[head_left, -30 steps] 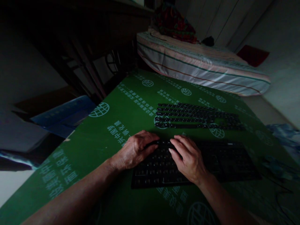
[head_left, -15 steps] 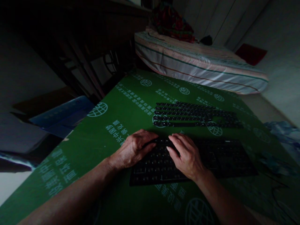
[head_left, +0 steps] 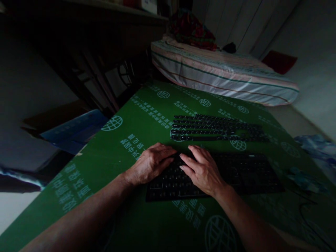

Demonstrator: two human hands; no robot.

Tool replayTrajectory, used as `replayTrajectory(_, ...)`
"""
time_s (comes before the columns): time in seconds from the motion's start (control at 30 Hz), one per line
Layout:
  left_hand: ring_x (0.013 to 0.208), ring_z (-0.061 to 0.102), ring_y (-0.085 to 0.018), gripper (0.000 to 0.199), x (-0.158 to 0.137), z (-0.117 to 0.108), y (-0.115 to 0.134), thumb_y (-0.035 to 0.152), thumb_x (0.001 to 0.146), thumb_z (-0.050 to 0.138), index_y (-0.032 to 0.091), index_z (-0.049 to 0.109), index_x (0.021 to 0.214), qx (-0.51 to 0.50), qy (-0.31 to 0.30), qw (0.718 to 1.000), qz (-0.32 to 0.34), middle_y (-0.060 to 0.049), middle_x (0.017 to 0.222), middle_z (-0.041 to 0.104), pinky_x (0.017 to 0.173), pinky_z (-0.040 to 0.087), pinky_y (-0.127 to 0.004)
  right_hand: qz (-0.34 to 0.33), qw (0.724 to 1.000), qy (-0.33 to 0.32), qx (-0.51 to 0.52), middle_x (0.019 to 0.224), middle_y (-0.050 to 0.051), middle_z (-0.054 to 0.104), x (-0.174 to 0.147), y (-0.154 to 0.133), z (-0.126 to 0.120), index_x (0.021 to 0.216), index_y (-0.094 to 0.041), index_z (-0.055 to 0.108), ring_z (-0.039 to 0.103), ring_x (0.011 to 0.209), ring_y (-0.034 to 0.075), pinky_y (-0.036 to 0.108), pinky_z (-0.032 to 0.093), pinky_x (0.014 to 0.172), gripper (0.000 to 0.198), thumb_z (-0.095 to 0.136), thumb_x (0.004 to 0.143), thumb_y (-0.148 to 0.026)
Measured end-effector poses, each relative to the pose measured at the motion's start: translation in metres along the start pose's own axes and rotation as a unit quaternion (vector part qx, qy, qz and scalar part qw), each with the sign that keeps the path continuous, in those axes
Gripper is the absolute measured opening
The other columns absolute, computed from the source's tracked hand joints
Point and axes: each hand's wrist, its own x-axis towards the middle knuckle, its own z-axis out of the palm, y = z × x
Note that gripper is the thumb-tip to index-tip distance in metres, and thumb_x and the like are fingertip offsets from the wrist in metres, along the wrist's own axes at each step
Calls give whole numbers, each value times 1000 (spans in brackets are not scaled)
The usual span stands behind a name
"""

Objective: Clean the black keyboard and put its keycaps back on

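Observation:
A black keyboard (head_left: 252, 175) lies on the green tabletop (head_left: 141, 119), its left part under both hands. Across its far left corner rests my left hand (head_left: 152, 162), fingers pressed together near the far edge and thumb lower on the top, holding it. My right hand (head_left: 203, 169) is over the left-middle part, fingers spread and pointing at the key area close to the left fingertips. Nothing shows between the right fingers; small contacts under the fingertips are too dark to make out. Beyond the keyboard, loose black keycaps (head_left: 199, 126) are laid out in rows.
Right of the keyboard are a crumpled bluish thing (head_left: 307, 179) and a dark cable (head_left: 301, 210). A bed (head_left: 223, 77) with striped cover stands behind the table. At left are a blue box-like thing (head_left: 73, 127) and dark wooden furniture (head_left: 91, 66).
My right hand has shifted slightly left and its fingers have spread more, toward my left fingertips. My left hand stays nearly in place. The whole view has shifted a little.

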Motion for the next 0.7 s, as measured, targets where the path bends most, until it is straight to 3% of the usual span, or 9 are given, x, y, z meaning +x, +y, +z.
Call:
replayTrajectory(0.33, 96, 60, -21, 30, -2, 0, 4, 27, 92, 46, 11, 60, 113, -7, 22, 1000, -4, -12, 104, 67, 86, 52, -40, -11, 1000, -26, -10, 127, 17, 53, 0, 1, 1, 120, -22, 61, 50, 116, 30, 49, 46, 94, 36, 60, 86, -34)
replayTrajectory(0.5, 94, 59, -21, 31, -5, 2, 2, 28, 91, 46, 11, 60, 113, -3, 30, 999, -25, -11, 103, 67, 85, 52, -40, -17, 998, -61, -16, 134, 16, 47, 2, 0, 0, 131, -28, 51, 48, 120, 31, 52, 44, 94, 45, 58, 87, -38)
replayTrajectory(0.7, 93, 62, -20, 28, -4, 2, 0, 29, 88, 50, 14, 64, 107, -32, 50, 997, -58, -9, 101, 69, 85, 52, -39, -13, 996, -85, -9, 135, 13, 47, 5, 0, -1, 128, -29, 54, 49, 118, 31, 52, 43, 94, 42, 56, 88, -40)
